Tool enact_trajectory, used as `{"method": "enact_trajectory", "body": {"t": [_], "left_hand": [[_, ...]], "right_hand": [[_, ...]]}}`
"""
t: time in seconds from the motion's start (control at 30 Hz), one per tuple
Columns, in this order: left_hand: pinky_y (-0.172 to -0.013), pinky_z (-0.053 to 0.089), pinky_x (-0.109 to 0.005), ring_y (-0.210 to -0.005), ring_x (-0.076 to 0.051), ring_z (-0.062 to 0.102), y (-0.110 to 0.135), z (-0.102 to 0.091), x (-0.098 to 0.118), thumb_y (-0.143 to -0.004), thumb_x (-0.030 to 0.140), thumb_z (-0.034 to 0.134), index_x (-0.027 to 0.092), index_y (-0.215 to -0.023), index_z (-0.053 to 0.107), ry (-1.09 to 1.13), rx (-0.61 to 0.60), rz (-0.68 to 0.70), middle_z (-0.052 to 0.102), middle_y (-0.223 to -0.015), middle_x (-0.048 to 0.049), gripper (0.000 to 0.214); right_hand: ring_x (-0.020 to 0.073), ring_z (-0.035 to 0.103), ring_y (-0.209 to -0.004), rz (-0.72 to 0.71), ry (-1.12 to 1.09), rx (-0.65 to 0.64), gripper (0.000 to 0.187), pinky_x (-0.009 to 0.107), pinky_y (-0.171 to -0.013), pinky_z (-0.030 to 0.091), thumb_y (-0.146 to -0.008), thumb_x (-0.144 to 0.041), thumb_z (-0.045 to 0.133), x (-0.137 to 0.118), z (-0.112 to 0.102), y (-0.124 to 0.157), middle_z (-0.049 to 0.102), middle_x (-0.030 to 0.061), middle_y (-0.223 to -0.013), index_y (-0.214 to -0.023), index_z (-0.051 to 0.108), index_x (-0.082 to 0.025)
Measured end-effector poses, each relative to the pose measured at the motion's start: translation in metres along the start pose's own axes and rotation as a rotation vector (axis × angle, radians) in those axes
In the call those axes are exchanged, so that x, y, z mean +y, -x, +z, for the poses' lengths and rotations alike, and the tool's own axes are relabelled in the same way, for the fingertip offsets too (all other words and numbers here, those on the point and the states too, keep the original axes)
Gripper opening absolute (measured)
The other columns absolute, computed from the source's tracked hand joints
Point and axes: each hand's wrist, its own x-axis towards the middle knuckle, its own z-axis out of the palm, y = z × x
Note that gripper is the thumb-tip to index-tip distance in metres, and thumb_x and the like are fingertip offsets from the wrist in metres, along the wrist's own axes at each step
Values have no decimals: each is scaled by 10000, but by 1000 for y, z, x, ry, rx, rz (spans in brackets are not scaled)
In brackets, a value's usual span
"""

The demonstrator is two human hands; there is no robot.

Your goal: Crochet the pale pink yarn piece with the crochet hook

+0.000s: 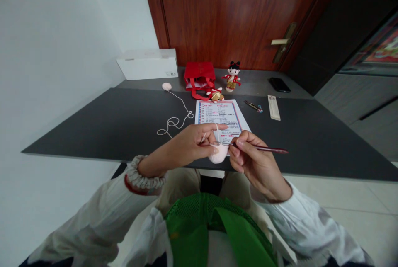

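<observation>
My left hand (195, 142) pinches a small pale pink crocheted piece (219, 155) at the near edge of the dark table (108, 122), with yarn looped over its forefinger. My right hand (253, 161) grips a dark red crochet hook (267, 149) whose tip is at the piece. A strand of pale yarn (175, 122) trails from the left hand across the table to a small yarn ball (167, 86). A printed instruction sheet (221, 117) lies just beyond my hands.
At the back stand a white box (147, 64), a red bag (199, 74), a doll (232, 76) and a smaller doll (215, 95). Scissors (254, 106), a ruler (274, 107) and a phone (279, 85) lie right. A wooden door (233, 14) is behind.
</observation>
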Motion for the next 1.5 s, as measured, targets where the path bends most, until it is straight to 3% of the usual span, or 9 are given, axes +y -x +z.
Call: {"method": "enact_trajectory", "body": {"t": [0.17, 0.43, 0.77, 1.07, 1.27, 1.33, 1.4, 1.5], "left_hand": [[-644, 400, -246, -645, -106, 527, -1, -2, -2, -739, 148, 614, 110, -1238, 519, 33, -21, -16, 549, -673, 47, 510], [-667, 414, -256, -660, -116, 554, 1, 0, -3, -740, 160, 607, 130, -1192, 545, -74, 51, -9, 576, -689, 37, 457], [-617, 433, -254, -635, -128, 572, 4, 2, 1, -773, 190, 588, 126, -1239, 541, -306, 142, -1, 608, -709, 11, 473], [-629, 451, -245, -637, -122, 574, 3, 5, -1, -751, 164, 598, 140, -1233, 549, -261, 194, 68, 610, -691, 22, 485], [-647, 468, -253, -653, -126, 593, 2, 6, -2, -751, 164, 582, 135, -1219, 547, -241, 179, 36, 621, -714, 16, 470], [-646, 472, -256, -655, -129, 598, 2, 6, -2, -759, 172, 574, 128, -1230, 535, -229, 177, 27, 621, -709, 16, 474], [-636, 473, -254, -642, -128, 597, 2, 6, -2, -757, 173, 576, 133, -1226, 538, -230, 179, 34, 618, -692, 21, 472], [-629, 475, -249, -611, -118, 586, 3, 6, -1, -735, 161, 598, 160, -1144, 602, -249, 206, 71, 624, -697, 22, 409]], "right_hand": [[68, 402, -425, -71, 82, -38, 179, 168, -364, 336, -800, -218, 663, -1, -5, -1, 507, -61, -527, -692, 522, -193], [91, 461, -445, -236, 465, -83, 137, 235, -430, 350, -818, -211, 661, -4, -24, 1, 541, -48, -532, -730, 558, -191], [109, 488, -533, -382, 643, -7, 115, 255, -490, 372, -829, -192, 644, -5, -15, 12, 560, -24, -635, -748, 565, -208], [179, 652, -767, -769, 1033, -24, 178, 312, -667, 517, -811, -74, 622, 11, -22, 21, 685, 36, -824, -881, 597, -236], [162, 626, -707, -999, 1183, -230, 216, 273, -577, 503, -785, -4, 608, 8, -25, 12, 654, 49, -767, -908, 587, -179], [160, 611, -698, -998, 1183, -272, 230, 278, -577, 493, -768, 13, 614, 9, -28, 11, 651, 54, -778, -905, 594, -172], [161, 608, -699, -911, 1079, -211, 222, 291, -595, 493, -768, 1, 624, 10, -30, 11, 645, 48, -783, -893, 606, -181], [140, 571, -616, -673, 673, -83, 138, 275, -536, 472, -811, -89, 623, 13, -28, 8, 600, 7, -718, -865, 604, -214]]}}
